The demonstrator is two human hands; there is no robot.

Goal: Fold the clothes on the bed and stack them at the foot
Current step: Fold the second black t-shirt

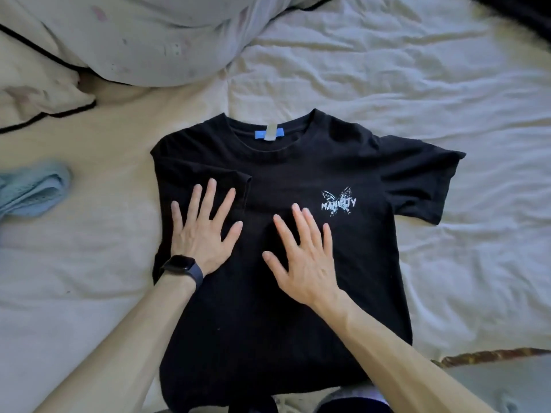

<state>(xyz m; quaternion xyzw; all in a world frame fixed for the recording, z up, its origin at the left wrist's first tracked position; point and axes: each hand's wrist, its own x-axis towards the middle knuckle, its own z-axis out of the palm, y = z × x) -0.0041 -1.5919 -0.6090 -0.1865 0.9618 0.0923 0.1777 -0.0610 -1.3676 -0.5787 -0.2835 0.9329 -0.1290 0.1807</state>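
Both palms lie flat, fingers spread: left hand (202,234) pins the tucked sleeve (208,180); right hand (304,257) should smooth the black T-shirt (298,323) outward before folding.

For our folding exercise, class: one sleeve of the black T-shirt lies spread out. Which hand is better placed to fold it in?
Probably the right hand: it lies flat on the T-shirt nearer the spread sleeve, while the left hand presses the folded sleeve.
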